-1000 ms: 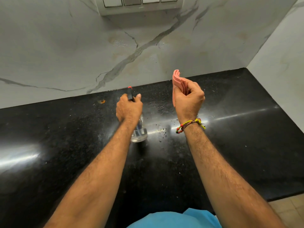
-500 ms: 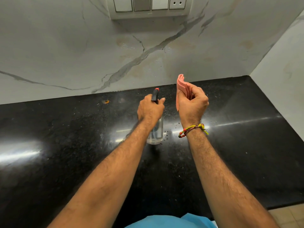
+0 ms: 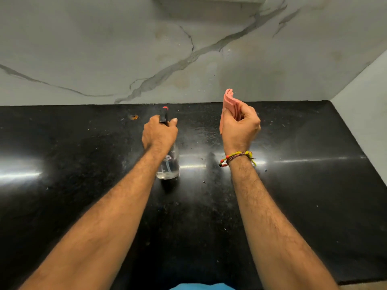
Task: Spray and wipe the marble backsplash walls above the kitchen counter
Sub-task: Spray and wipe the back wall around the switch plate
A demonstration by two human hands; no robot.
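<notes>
- Two hands: a left hand and a right hand.
- Two bare forearms reach in from the lower edge.
- One clear spray bottle with a black and red head.
- One folded pink cloth.
- One beaded bracelet, on the right wrist.
- One black worktop.
- Two marble walls: a back wall with grey veins and a side wall at the right.
- One small orange spot on the worktop near the back wall.
- One patch of blue clothing at the bottom edge.
</notes>
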